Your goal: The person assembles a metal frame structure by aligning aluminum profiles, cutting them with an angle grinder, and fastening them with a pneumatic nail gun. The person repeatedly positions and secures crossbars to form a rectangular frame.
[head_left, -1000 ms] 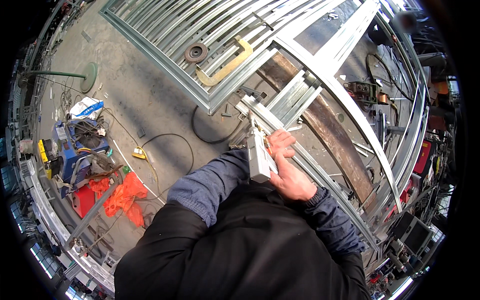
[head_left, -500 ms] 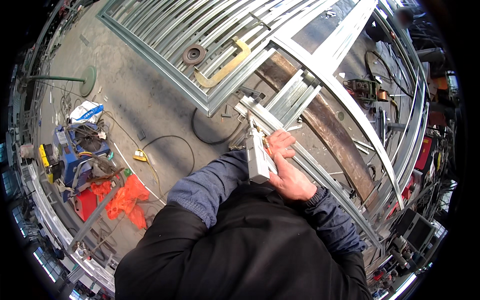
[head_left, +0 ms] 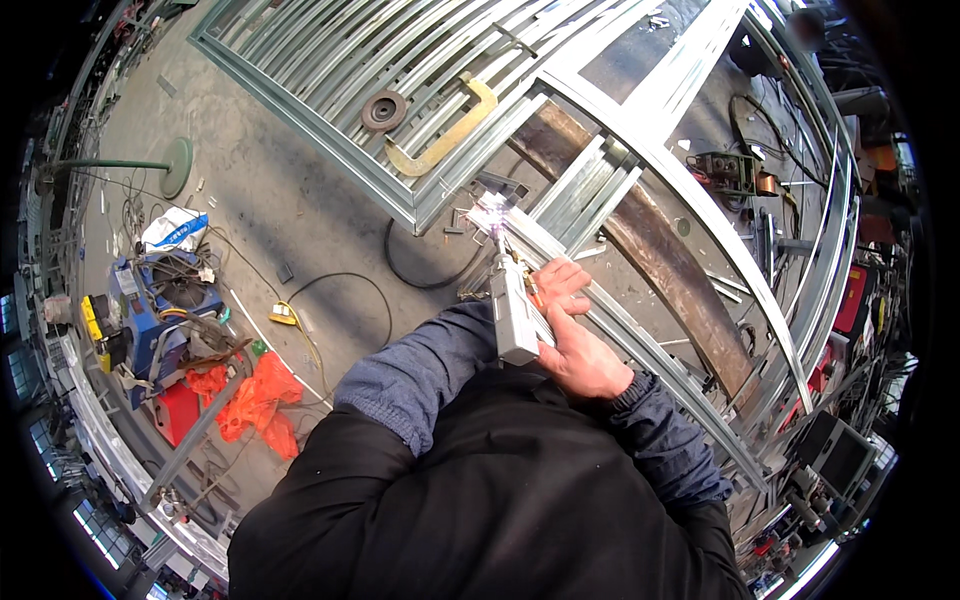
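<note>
A grey, boxy welding gun [head_left: 513, 318] points away from me, its nozzle tip at the end of a galvanized steel profile [head_left: 620, 318]. A bright violet-white glow [head_left: 493, 208] shows at the tip. My right hand [head_left: 590, 362] is closed on the gun's near right side, with the thumb pointing forward. My left hand [head_left: 556, 284] comes from under the gun, its curled fingers showing on the right next to the profile; its palm is hidden. A short crosspiece of steel channel [head_left: 585, 190] meets the profile on the far side.
A barred steel frame [head_left: 310, 145] lies ahead, bearing a yellow clamp [head_left: 450, 135] and a brown disc [head_left: 384, 111]. A rusty beam [head_left: 680, 275] runs underneath. At left are a green round-based stand [head_left: 177, 167], a blue machine [head_left: 160, 345], orange plastic bag [head_left: 265, 395] and cables [head_left: 388, 262].
A bright violet-white glow has appeared at the welding gun's tip. Both hands and the gun have hardly moved.
</note>
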Tool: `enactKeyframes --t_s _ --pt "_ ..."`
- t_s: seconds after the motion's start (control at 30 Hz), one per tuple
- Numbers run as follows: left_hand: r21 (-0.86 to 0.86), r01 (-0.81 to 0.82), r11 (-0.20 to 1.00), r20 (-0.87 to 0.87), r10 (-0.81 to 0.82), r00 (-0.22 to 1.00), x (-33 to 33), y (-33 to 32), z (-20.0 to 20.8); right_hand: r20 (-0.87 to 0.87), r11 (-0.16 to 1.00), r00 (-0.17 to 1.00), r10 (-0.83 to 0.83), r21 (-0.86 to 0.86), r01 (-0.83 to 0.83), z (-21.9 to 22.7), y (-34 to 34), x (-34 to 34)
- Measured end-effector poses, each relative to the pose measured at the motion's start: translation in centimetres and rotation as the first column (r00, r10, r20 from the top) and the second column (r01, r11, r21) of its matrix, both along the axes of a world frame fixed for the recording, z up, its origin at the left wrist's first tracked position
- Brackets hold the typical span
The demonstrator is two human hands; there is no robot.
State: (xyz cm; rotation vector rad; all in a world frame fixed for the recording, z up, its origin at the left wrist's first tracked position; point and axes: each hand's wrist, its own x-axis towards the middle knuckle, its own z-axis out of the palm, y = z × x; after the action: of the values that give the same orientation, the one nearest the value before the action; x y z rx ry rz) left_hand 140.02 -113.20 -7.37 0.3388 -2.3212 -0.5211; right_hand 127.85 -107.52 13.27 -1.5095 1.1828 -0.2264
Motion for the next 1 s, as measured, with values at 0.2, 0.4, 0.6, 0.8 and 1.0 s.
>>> enactKeyframes --t_s 0.2,0.4,0.6,0.8,1.0 --pt "-0.035 -0.005 0.999 0.049 0.007 0.999 0.0 0.0 -0.1 -0.011 1.0 1.0 0.013 -0.01 -0.014 -0.7 0.4 -0.6" --pt "-0.023 0.003 1.0 0.04 -0.002 0.999 0.4 -0.2 0.7 -0.023 1.0 1.0 -0.001 0.023 0.001 -0.8 0.7 -0.9" --pt "-0.05 -0.017 0.999 0.09 0.022 0.996 0.5 -0.2 1.3 -0.015 0.999 1.0 -0.014 0.042 0.014 -0.3 0.6 -0.8" --pt "0.019 0.007 1.0 0.103 -0.009 0.995 1.0 -0.2 2.5 -0.046 0.996 0.999 0.0 0.085 0.004 -0.1 0.5 -1.1" --pt "0.034 -0.018 0.999 0.073 0.015 0.997 0.5 0.1 1.9 -0.042 0.991 0.999 -0.009 0.131 0.014 -0.1 0.7 -1.5"
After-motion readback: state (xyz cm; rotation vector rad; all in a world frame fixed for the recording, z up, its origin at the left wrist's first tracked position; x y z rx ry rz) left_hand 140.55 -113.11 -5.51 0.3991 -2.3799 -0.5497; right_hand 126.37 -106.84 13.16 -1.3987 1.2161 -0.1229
